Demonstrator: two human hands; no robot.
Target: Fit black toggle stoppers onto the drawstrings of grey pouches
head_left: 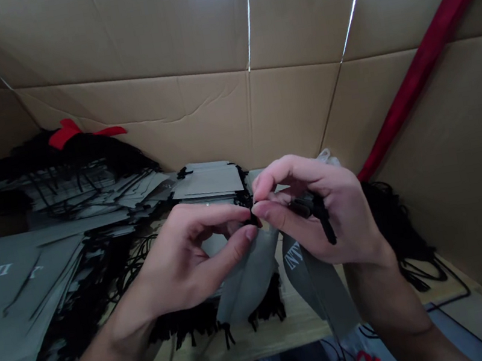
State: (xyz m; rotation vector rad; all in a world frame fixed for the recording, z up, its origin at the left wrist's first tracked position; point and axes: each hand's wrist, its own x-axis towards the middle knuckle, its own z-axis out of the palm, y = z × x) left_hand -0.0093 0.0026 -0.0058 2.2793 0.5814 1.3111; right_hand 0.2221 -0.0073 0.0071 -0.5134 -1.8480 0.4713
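two pinches, fingertips almost touching: left hand (207, 256) and right hand (323, 210) on black cord (254, 220); small, steady moves suit, grey printed piece (318, 281) hanging below.

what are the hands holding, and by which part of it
Black cord, pinched at the fingertips of the left grip. The right grip has more cord in its curl. Which part of either is held can't be told.

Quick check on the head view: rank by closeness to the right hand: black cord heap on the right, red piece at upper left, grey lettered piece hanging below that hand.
1. Grey lettered piece: hanging just below the right hand.
2. Black cord heap: to its right.
3. Red piece: far left, atop the pile.
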